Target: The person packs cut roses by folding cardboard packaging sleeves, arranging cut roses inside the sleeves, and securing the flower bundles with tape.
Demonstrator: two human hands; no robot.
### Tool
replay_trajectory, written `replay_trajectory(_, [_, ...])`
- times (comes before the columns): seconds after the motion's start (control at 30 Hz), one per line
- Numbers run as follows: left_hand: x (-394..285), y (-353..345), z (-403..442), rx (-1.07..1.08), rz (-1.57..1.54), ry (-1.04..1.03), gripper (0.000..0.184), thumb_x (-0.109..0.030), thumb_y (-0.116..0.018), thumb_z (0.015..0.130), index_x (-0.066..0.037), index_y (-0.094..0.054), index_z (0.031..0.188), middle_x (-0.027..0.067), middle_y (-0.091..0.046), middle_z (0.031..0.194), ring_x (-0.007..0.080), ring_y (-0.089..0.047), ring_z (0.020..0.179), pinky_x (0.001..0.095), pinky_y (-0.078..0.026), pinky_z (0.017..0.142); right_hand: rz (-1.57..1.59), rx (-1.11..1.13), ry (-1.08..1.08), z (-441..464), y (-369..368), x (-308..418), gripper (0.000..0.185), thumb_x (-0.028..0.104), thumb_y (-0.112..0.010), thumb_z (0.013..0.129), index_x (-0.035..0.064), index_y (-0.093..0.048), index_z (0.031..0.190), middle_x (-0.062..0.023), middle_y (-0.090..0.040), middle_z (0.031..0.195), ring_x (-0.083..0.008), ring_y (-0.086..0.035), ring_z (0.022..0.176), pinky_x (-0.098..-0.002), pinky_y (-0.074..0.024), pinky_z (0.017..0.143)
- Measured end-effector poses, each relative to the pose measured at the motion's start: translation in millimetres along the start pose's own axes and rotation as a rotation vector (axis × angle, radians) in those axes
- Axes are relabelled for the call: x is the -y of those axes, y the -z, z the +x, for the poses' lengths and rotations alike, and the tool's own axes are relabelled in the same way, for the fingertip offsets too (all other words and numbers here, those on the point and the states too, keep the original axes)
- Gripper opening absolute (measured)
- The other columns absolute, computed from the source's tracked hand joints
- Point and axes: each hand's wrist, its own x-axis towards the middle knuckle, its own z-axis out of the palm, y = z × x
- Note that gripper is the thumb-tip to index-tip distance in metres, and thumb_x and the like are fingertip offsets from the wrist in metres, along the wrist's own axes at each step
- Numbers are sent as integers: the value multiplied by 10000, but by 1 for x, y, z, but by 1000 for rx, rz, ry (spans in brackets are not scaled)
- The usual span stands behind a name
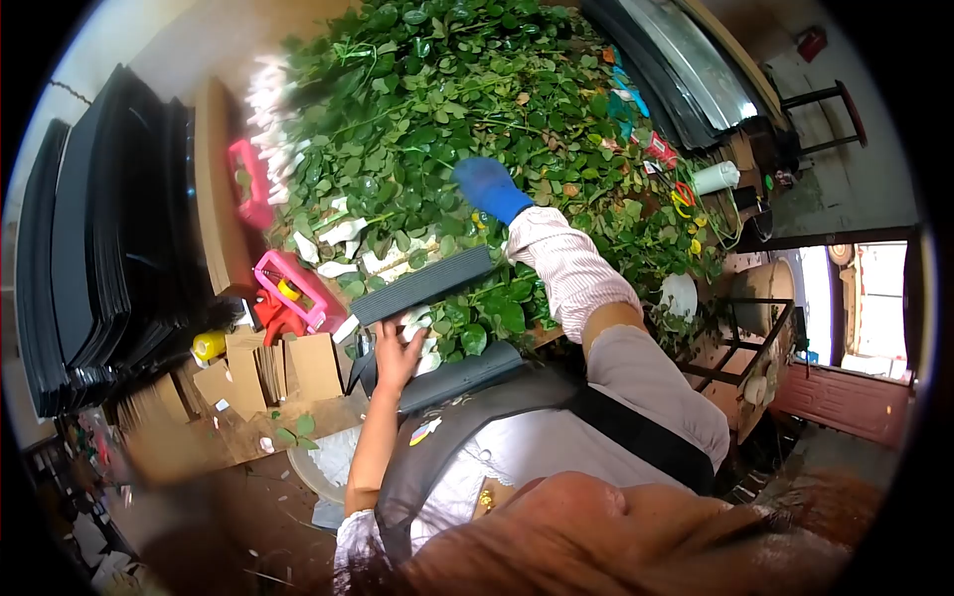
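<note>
My left hand (397, 356) is bare, its fingers spread over white bud-like heads (429, 356) at one end of a leafy bunch. The fingertips touch the near edge of a dark ribbed sheet (422, 286). Between this flap and a second dark flap (462, 377) close to my body lie the bunch's green leaves (475, 338). My right hand (494, 191), in a blue glove, reaches over the heap of leafy stems (437, 129). Its fingers cannot be told apart, and whether they hold a stem is hidden.
Pink tape dispensers (298, 288) and red-handled scissors or pliers (278, 316) lie left of the bunch. Stacked dark sheets (109, 238) stand further left, above cardboard pieces (313, 366). Wrapped white heads (273, 124) line the heap's left edge. A metal frame (740, 343) stands at right.
</note>
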Motion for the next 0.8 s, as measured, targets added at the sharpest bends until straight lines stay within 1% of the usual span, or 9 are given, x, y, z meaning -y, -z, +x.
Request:
replay_trajectory(0.13, [4, -5, -1, -19, -68, 21, 516, -237, -803, 806, 38, -539, 1154, 218, -532, 1176, 366, -642, 953, 406, -555, 760, 344, -570, 186, -43, 63, 7, 218, 138, -642, 850, 122, -672, 1066, -88, -684, 1061, -315, -641, 995, -420, -512, 883])
replay_trajectory(0.23, [4, -6, 0, -69, -60, -36, 458, -208, -796, 814, 10, -560, 1140, 179, -550, 1082, 344, -618, 931, 396, -513, 761, 211, -478, 324, -80, 93, 10, 222, 140, -633, 855, 132, -668, 1074, -83, -675, 1038, -313, -638, 980, -427, -513, 873])
replay_trajectory(0.27, [4, -6, 1, -47, -125, 4, 445, -223, -791, 819, 13, -559, 1116, 187, -554, 1070, 359, -613, 931, 403, -512, 761, 72, -247, 215, -90, 99, 6, 292, 170, -634, 859, 174, -650, 1151, -84, -653, 1035, -293, -627, 972, -435, -505, 877])
replay_trajectory(0.4, [6, -7, 1, -75, -65, -56, 467, -216, -795, 805, 24, -569, 1136, 207, -550, 1118, 375, -631, 890, 412, -533, 726, 123, 96, -76, -118, 83, -3, 358, 186, -616, 858, 170, -619, 1215, -127, -637, 1118, -307, -613, 1075, -422, -484, 968])
replay_trajectory(0.5, [16, -10, 0, 5, -163, 2, 486, -218, -793, 808, 8, -570, 1177, 201, -551, 1133, 375, -627, 911, 409, -531, 731, 24, -219, 224, -123, 5, -4, 401, 196, -606, 856, 140, -588, 1253, -126, -605, 1218, -300, -573, 1151, -407, -449, 1022])
replay_trajectory(0.63, [14, -10, 3, -14, -162, 2, 514, -217, -792, 814, -30, -563, 1234, 190, -552, 1122, 340, -625, 946, 394, -523, 772, -233, 32, 250, -109, -33, 17, 367, 137, -576, 852, 146, -606, 1218, -116, -586, 1266, -311, -515, 1239, -414, -435, 1016])
replay_trajectory(0.67, [15, -10, 3, -24, -175, -9, 515, -218, -791, 815, -31, -562, 1237, 190, -553, 1120, 340, -624, 944, 394, -523, 770, -335, -77, 249, -105, -41, 21, 313, 135, -536, 868, 164, -649, 1158, -111, -643, 1145, -304, -572, 1159, -408, -480, 924])
replay_trajectory(0.77, [15, -11, 3, 1, -211, 44, 525, -218, -787, 821, -37, -556, 1256, 188, -557, 1111, 338, -627, 941, 388, -524, 770, -96, 149, 116, -92, -13, 12, 291, 138, -510, 890, 183, -678, 1123, -108, -681, 965, -292, -643, 985, -406, -513, 830])
replay_trajectory(0.8, [13, -9, 3, -19, -161, 6, 527, -217, -787, 821, -37, -556, 1259, 188, -557, 1106, 336, -628, 936, 388, -525, 770, -16, -31, 132, -92, -3, 1, 260, 168, -598, 868, 269, -694, 1088, -112, -685, 870, -295, -683, 829, -406, -548, 754])
